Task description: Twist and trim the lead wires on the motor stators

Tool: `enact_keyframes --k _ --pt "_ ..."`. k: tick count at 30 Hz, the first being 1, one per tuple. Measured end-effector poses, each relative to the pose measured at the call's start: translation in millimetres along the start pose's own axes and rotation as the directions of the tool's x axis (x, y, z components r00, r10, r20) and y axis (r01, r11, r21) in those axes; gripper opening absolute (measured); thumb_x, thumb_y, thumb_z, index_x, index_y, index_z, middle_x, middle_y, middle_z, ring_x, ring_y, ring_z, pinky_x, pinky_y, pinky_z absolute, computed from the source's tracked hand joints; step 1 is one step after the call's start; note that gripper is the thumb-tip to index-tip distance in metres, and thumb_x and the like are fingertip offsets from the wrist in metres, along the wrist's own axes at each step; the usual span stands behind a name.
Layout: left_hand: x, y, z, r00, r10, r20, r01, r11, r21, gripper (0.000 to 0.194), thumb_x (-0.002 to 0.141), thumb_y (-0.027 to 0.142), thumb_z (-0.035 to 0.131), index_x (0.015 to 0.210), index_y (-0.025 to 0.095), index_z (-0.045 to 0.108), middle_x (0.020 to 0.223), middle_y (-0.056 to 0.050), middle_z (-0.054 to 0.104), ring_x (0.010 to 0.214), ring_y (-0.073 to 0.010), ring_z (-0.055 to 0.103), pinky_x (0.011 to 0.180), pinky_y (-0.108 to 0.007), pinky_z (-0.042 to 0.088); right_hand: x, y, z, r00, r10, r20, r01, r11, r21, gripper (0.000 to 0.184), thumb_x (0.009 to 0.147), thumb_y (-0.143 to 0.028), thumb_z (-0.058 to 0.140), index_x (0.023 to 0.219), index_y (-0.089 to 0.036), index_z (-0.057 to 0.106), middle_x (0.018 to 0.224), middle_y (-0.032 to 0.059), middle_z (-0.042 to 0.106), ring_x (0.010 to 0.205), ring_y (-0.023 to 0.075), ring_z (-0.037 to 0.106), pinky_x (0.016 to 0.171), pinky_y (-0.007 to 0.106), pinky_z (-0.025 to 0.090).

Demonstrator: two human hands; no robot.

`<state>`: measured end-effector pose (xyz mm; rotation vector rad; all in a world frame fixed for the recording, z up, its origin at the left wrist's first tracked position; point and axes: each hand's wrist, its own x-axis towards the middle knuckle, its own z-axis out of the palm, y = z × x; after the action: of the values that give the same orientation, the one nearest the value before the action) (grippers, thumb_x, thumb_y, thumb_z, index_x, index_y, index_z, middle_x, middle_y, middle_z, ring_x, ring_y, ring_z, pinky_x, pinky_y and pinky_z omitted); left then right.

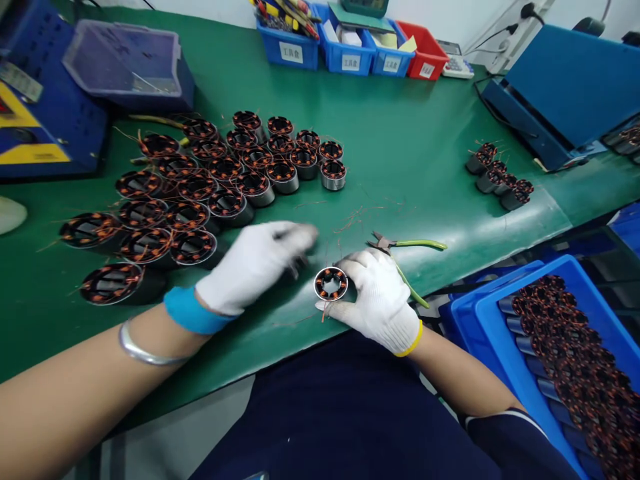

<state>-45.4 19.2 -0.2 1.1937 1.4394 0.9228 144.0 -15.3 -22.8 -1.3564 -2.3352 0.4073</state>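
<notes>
Near the front edge of the green bench stands a motor stator [331, 285], a metal ring with copper windings and loose wire ends. My right hand [373, 290], in a white glove with a yellow cuff, is closed round its right side. Left of it, my gloved left hand [263, 260] hovers above the bench, its fingers smeared by motion, so I cannot make out what they do. Just beyond my right hand lie cutting pliers [383, 243] with green handles, jaws to the left. Bits of cut copper wire [354, 219] are scattered behind the stator.
Many stators [227, 202] crowd the left of the bench; several more [500, 175] stand at right. A blue crate [483, 320] packed with stators sits at lower right. Along the back are blue bins [287, 53], a red bin [425, 57] and a clear purple box [130, 67].
</notes>
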Motion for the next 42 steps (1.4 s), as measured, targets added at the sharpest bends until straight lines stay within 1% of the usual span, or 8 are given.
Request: enact_keyframes --k 3,9,15,22,28,32,36,42 --pt "-8 6 4.5 0.976 0.002 0.219 -0.053 0.972 0.229 0.021 0.068 0.037 0.076 0.076 0.018 0.073 0.073 -0.003 0.07 0.068 -0.0176 0.061 0.065 -0.028 0.049 0 1 1 1.0 -0.028 -0.006 0.028 1.0 -0.008 0.056 0.072 -0.066 0.065 0.098 -0.016 0.068 0.094 0.008 0.066 0.097 0.0272 0.055 0.097 0.044 0.038" --pt "3 -3 -0.8 0.964 0.043 -0.262 -0.05 0.999 -0.022 0.025 0.077 0.042 0.068 0.077 0.018 0.07 0.069 -0.002 0.066 0.062 -0.0142 0.058 0.062 -0.027 0.049 0 1 2 1.0 -0.019 0.0 0.019 1.0 0.014 0.055 0.068 -0.066 0.069 0.095 -0.019 0.068 0.093 0.0061 0.066 0.097 0.0269 0.054 0.097 0.043 0.039" --pt "-16 1 21.9 0.988 -0.07 0.14 0.082 0.994 -0.077 0.073 0.061 0.027 0.082 0.128 0.015 0.058 0.093 -0.006 0.073 0.079 -0.0203 0.068 0.074 -0.034 0.055 0 1 1 0.998 -0.053 -0.022 0.053 0.998 -0.027 0.049 0.073 -0.061 0.067 0.097 -0.019 0.068 0.097 0.0082 0.066 0.101 0.0284 0.053 0.102 0.045 0.036" --pt "2 4 -0.1 0.955 0.06 -0.289 -0.179 0.897 -0.405 0.043 0.071 0.017 0.075 0.112 0.017 0.063 0.088 0.002 0.07 0.078 -0.011 0.065 0.082 -0.027 0.053 -1 -4 4 1.0 -0.018 0.008 0.017 0.999 0.046 0.056 0.068 -0.067 0.069 0.096 -0.019 0.069 0.095 0.0063 0.067 0.097 0.027 0.055 0.098 0.044 0.04" --pt "-28 3 6.4 0.98 -0.161 0.118 0.181 0.966 -0.184 0.091 0.067 0.023 0.079 0.147 0.018 0.034 0.123 -0.014 0.067 0.106 -0.027 0.068 0.089 -0.039 0.056 3 15 -45 0.996 0.077 0.049 -0.075 0.996 -0.042 0.105 0.051 -0.075 0.074 0.135 -0.016 0.051 0.136 0.016 0.051 0.125 0.035 0.048 0.105 0.05 0.039" --pt "-38 4 15.1 0.971 -0.172 0.167 0.204 0.958 -0.201 0.085 0.071 0.023 0.072 0.147 0.012 0.034 0.123 -0.017 0.067 0.111 -0.03 0.066 0.093 -0.042 0.054 -9 71 -81 0.959 0.228 0.167 -0.167 0.934 -0.316 0.139 0.037 -0.076 0.077 0.152 -0.017 0.024 0.157 0.0229 0.02 0.14 0.0489 0.024 0.102 0.064 0.036" --pt "-35 7 17.1 0.968 -0.193 0.163 0.232 0.933 -0.276 0.079 0.07 0.023 0.07 0.142 0.008 0.04 0.118 -0.019 0.069 0.107 -0.0308 0.068 0.092 -0.045 0.054 -30 103 -98 0.92 0.25 0.3 -0.115 0.908 -0.404 0.11 0.064 -0.064 0.069 0.151 -0.014 0.023 0.152 0.0225 0.032 0.138 0.0423 0.034 0.102 0.057 0.041" --pt "-33 5 17.6 0.97 -0.195 0.143 0.235 0.906 -0.353 0.074 0.067 0.023 0.071 0.135 0.008 0.045 0.114 -0.017 0.072 0.105 -0.031 0.068 0.092 -0.047 0.055 -16 58 -101 0.865 0.391 0.313 -0.069 0.713 -0.698 0.055 0.075 -0.048 0.057 0.121 -0.017 0.059 0.107 0.0154 0.063 0.088 0.0337 0.063 0.066 0.041 0.049"
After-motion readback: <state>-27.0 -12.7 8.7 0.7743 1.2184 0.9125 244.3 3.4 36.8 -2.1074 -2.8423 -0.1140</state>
